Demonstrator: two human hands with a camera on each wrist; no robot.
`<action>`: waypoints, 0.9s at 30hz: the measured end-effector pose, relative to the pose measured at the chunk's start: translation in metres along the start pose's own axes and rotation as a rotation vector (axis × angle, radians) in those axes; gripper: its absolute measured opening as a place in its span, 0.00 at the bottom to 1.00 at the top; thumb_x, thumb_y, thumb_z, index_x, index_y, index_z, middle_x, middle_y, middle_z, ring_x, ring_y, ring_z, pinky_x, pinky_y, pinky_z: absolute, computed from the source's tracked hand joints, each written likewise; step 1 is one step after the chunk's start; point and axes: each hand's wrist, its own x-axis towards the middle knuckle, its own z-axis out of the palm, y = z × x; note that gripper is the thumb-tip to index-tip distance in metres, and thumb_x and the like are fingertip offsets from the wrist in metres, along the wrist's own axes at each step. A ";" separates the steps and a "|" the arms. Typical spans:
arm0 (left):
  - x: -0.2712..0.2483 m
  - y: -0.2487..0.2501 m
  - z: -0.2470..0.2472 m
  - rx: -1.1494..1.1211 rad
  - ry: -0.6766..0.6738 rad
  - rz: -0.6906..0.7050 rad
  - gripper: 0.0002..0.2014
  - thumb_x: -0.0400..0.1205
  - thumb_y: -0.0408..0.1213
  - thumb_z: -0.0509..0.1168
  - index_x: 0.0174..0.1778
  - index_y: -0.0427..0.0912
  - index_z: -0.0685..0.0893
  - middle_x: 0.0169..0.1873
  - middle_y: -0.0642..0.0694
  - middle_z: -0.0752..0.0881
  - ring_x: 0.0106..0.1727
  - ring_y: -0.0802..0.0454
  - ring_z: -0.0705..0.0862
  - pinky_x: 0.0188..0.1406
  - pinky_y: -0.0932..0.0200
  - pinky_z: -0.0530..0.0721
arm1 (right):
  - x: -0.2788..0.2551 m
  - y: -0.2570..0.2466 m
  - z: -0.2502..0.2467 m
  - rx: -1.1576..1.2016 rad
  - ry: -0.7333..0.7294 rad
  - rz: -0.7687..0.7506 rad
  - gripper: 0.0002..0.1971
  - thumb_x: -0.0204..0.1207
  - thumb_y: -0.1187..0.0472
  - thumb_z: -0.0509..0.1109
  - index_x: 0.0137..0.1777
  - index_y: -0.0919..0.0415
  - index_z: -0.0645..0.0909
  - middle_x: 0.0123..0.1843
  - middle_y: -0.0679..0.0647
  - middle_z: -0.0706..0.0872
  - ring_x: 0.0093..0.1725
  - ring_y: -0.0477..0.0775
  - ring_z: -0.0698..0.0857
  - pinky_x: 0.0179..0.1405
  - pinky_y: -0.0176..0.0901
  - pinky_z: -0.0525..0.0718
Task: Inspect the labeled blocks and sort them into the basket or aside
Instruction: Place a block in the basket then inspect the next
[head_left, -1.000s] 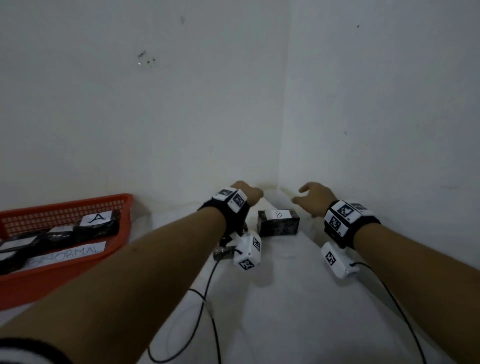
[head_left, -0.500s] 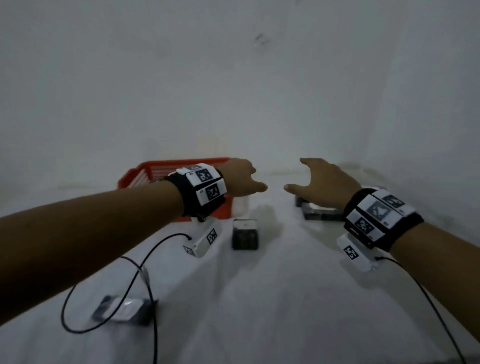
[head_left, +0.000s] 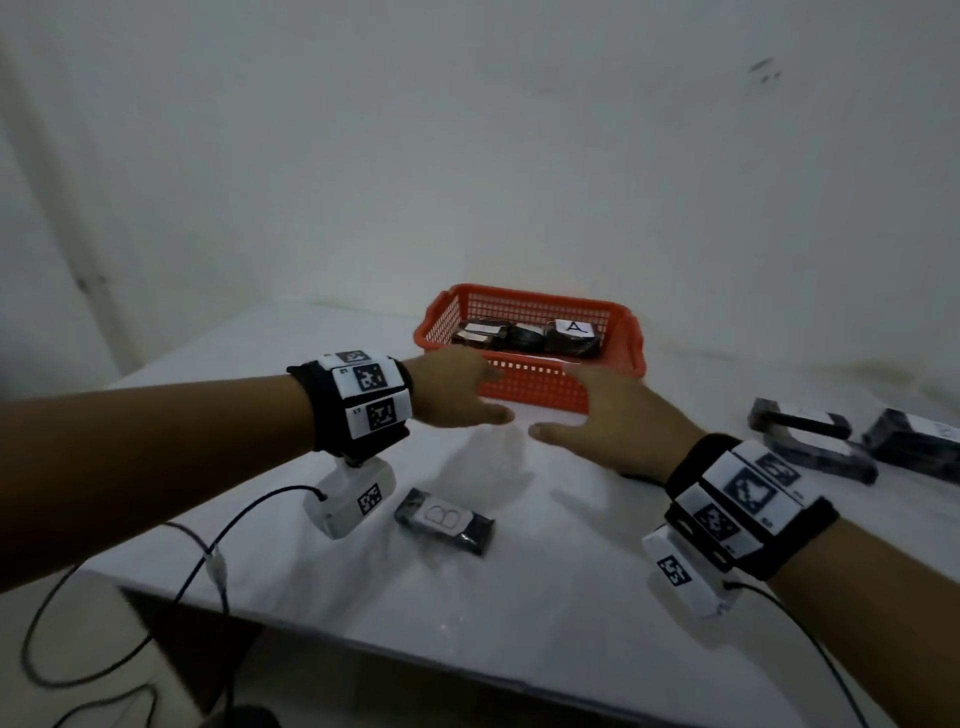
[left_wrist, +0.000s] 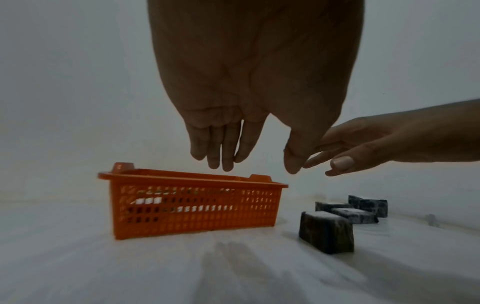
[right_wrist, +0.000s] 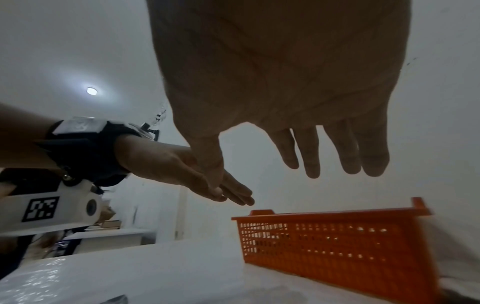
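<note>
An orange mesh basket (head_left: 524, 293) stands at the back of the white table and holds several dark blocks, one labelled A (head_left: 571, 330). A dark block labelled B (head_left: 444, 519) lies flat near the table's front, just right of my left wrist. My left hand (head_left: 467, 395) and right hand (head_left: 597, 415) hover side by side in front of the basket, thumbs almost meeting. Both are empty, with fingers straight. In the left wrist view my left hand (left_wrist: 259, 160) hangs above the basket (left_wrist: 194, 201). In the right wrist view my right hand (right_wrist: 262, 181) hangs over the basket (right_wrist: 337, 242).
More dark blocks (head_left: 810, 447) lie in a group to the right of the basket, also seen as blocks (left_wrist: 327, 234) in the left wrist view. Black cables (head_left: 208, 551) trail off the table's front left edge. White walls close the back and the right.
Both hands have swung left from the corner by a block to the front of the basket, staying empty. The view turned with them, and the basket now sits centre.
</note>
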 end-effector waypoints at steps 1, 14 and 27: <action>-0.008 -0.005 0.003 0.001 -0.007 0.004 0.24 0.87 0.52 0.66 0.78 0.47 0.79 0.73 0.48 0.84 0.70 0.51 0.82 0.74 0.54 0.77 | 0.000 -0.007 0.008 -0.021 -0.017 -0.002 0.37 0.73 0.37 0.78 0.80 0.46 0.75 0.73 0.48 0.85 0.69 0.51 0.84 0.72 0.53 0.83; -0.053 -0.043 0.040 -0.027 -0.254 -0.065 0.32 0.77 0.54 0.78 0.76 0.49 0.82 0.69 0.53 0.86 0.67 0.57 0.85 0.64 0.66 0.80 | 0.015 -0.046 0.084 -0.258 -0.454 -0.009 0.40 0.65 0.37 0.84 0.76 0.51 0.81 0.67 0.48 0.87 0.60 0.50 0.84 0.57 0.43 0.83; -0.055 -0.058 0.054 -0.254 -0.100 0.040 0.20 0.78 0.50 0.77 0.67 0.57 0.89 0.55 0.60 0.93 0.51 0.65 0.89 0.53 0.72 0.83 | 0.018 -0.019 0.069 -0.014 -0.259 -0.030 0.24 0.67 0.51 0.86 0.63 0.51 0.88 0.53 0.45 0.92 0.48 0.41 0.89 0.47 0.33 0.87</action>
